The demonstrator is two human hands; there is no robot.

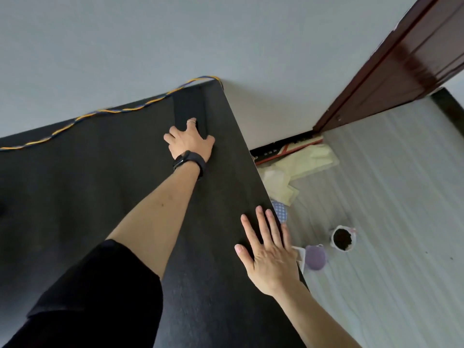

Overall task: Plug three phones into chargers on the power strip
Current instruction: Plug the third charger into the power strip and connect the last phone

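A black phone (188,106) lies flat on the black table (88,177), close to its far right corner. My left hand (191,141), with a dark watch on the wrist, reaches out and grips the phone's near end, fingers curled over it and thumb at its right side. My right hand (268,249) rests flat on the table at its right edge, fingers straight, holding nothing. No power strip or charger shows in this view.
A twisted yellow-and-blue cable (105,111) runs along the table's back edge against the grey wall. On the floor to the right lie cream sheets (301,167), a purple cup (315,257) and a white pot of dark soil (342,239). A brown door (406,66) stands beyond.
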